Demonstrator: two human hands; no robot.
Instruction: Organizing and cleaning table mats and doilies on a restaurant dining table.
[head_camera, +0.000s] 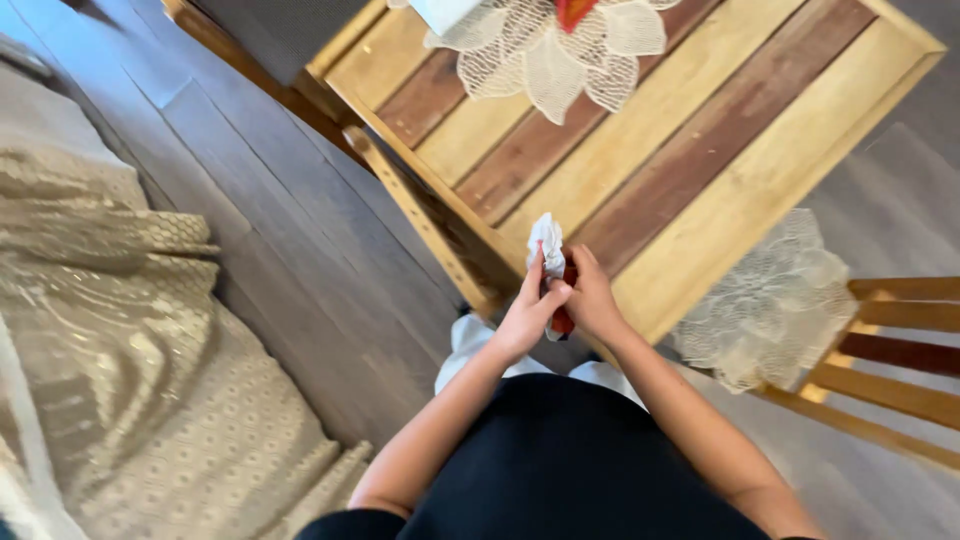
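Cloth: white crumpled cloth, bunched and upright, just over the near edge of the bench.
Red object: small, mostly hidden, below the cloth.
Left hand: fingers pinched on the cloth.
Right hand: closed around the red object.

A small red object lies mostly hidden between the hands, wrapped in white cloth.

This is a home's living room: a slatted wooden coffee table with a white lace doily stands on dark wood-plank flooring, a beige patterned throw covers a sofa, and a wooden chair stands nearby.
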